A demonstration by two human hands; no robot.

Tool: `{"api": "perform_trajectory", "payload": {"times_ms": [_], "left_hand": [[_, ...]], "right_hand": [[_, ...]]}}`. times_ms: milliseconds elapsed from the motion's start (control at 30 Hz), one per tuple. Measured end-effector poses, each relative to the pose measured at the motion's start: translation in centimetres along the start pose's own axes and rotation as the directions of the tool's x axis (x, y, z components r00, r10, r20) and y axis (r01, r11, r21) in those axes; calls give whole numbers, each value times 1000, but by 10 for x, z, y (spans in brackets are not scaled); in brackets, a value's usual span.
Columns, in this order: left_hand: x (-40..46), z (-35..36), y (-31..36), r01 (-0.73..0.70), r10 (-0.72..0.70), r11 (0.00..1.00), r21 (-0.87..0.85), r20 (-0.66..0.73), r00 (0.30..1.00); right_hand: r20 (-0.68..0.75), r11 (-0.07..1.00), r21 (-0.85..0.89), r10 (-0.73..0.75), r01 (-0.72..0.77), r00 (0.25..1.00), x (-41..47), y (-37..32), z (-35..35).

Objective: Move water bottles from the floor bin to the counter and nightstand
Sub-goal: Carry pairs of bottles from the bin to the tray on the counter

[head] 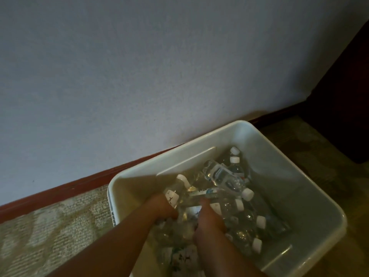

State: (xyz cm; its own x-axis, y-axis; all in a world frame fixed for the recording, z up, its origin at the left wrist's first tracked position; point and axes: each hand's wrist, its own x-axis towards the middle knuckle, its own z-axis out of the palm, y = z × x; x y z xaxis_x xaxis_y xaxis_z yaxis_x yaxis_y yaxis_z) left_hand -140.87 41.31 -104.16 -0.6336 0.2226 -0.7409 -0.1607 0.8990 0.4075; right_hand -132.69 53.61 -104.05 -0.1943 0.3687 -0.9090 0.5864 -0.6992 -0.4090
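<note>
On the carpet against the wall, your left hand [163,206] and right hand [209,220] reach into the white bin [299,182] of water bottles [223,176] — whether the fingers grip any is unclear in the dim blur. Take one bottle per hand by the body — lift straight up.

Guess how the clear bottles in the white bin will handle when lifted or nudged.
The bottles look like thin clear plastic, so probably slightly squashy under a grip. Round and lying piled in the bin, they will likely roll or shift when one is pulled out. They seem filled, so fairly heavy for their size.
</note>
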Motion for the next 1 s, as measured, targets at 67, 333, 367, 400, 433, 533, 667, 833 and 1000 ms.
{"api": "perform_trajectory", "payload": {"times_ms": [67,333,367,400,433,533,667,833,1000], "left_hand": [[-6,-7,0,-67,62,990,-122,-50,997],[-88,-25,13,-125,151,840,-527,7,988],[-102,-28,18,-113,157,789,-604,21,987],[-116,-32,25,-91,153,724,-684,31,988],[-132,-37,34,-65,142,662,-746,41,989],[-180,-52,67,-98,201,578,-810,25,979],[-250,-93,136,-263,374,551,-792,-47,926],[-335,-160,243,-443,562,508,-738,-106,820],[-422,-211,343,-582,653,455,-674,-191,733]], "right_hand": [[35,994,106,26,-30,999,-9,-4,-5],[187,967,245,-116,67,975,-78,-27,-45],[219,964,250,-150,93,964,-94,-35,-51],[252,955,266,-198,129,947,-112,-44,-57],[283,946,275,-252,173,925,-128,-51,-63],[324,933,206,-349,295,879,-177,-76,-84],[329,899,71,-430,432,841,-256,-122,-109],[334,807,248,-590,536,735,-360,-204,-145],[180,699,228,-714,678,676,-461,-287,-195]]}}
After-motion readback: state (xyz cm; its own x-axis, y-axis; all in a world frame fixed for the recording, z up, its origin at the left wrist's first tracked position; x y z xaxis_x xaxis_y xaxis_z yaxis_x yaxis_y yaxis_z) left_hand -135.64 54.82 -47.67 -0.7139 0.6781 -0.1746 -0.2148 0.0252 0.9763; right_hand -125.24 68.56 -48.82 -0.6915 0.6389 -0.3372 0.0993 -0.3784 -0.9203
